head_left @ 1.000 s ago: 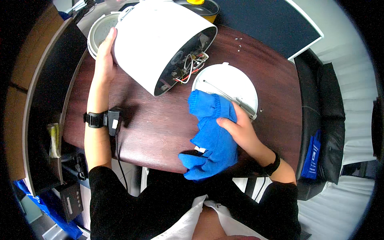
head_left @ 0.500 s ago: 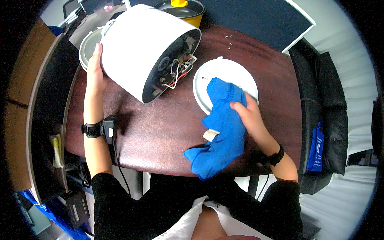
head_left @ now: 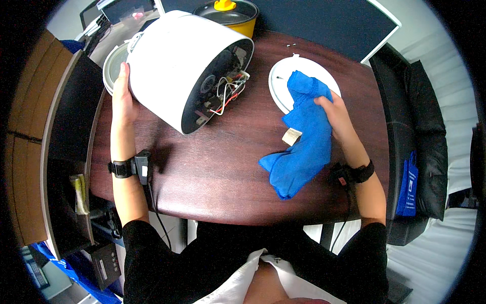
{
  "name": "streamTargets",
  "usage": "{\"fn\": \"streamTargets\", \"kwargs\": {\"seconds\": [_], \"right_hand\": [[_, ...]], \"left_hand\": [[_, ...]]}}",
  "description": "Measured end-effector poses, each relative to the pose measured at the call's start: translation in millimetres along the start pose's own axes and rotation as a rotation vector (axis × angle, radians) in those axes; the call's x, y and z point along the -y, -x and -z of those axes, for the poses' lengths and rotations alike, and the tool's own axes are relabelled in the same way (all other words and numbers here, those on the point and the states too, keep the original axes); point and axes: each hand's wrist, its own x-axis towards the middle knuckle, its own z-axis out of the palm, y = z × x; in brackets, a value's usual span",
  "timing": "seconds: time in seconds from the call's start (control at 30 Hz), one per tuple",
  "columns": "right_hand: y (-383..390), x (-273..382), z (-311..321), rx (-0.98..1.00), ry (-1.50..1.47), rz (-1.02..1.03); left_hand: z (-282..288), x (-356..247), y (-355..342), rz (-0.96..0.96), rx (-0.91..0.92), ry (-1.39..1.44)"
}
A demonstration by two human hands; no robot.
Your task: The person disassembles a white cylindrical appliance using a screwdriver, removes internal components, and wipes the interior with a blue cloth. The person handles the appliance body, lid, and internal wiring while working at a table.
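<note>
A white drum-shaped appliance (head_left: pixel 172 61) lies tilted on the table at the left, its open bottom facing right. Inside that bottom, loose white and red wires (head_left: pixel 229 93) and dark parts show. My left hand (head_left: pixel 124 99) holds the appliance's left side, thumb up along the wall, other fingers largely hidden. In my right hand (head_left: pixel 336 114) a blue cloth (head_left: pixel 306 137) is gripped, hanging toward the table's near edge. The cloth partly covers a white round cover (head_left: pixel 281 91), which lies at the hand's far left; whether my fingers also touch the cover is hidden.
Behind the appliance stands a yellow pot (head_left: pixel 247 28) with a dark inside and a yellow knob. Tiny screws (head_left: pixel 291 45) lie beyond the cover. A dark partition (head_left: pixel 324 25) borders the table's far side, a black sofa (head_left: pixel 425 137) the right, a shelf (head_left: pixel 68 152) the left.
My right hand and the cloth have moved right and away from me. The white cover has shifted the same way. My left hand keeps its hold on the appliance.
</note>
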Motion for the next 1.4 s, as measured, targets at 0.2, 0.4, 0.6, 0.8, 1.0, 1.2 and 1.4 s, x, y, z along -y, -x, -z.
{"fn": "streamTargets", "kwargs": {"seconds": [0.2, 0.4, 0.6, 0.8, 1.0, 1.2, 1.4], "right_hand": [[48, 39, -14, 0.142, 0.023, 0.128], [97, 47, -77, 0.35, -0.153, 0.108], [72, 28, -114, 0.171, -0.596, -0.085], [38, 23, -153, -0.051, -0.531, 0.149], [27, 37, -169, -0.132, -0.321, 0.346], [18, 40, -186, -0.149, -0.109, 0.47], [26, 47, -195, -0.093, 0.075, 0.658]], "left_hand": [[1, 2, 2, 0.064, 0.014, 0.063], [21, -5, 3, 0.153, 0.081, 0.148], [85, -3, -28, 0.251, 0.563, -0.013], [61, -13, -29, 0.17, 0.555, 0.145], [40, -9, -35, 0.148, 0.609, 0.28], [36, -8, -41, 0.123, 0.619, 0.289], [40, 1, -50, 0.075, 0.65, 0.252]]}}
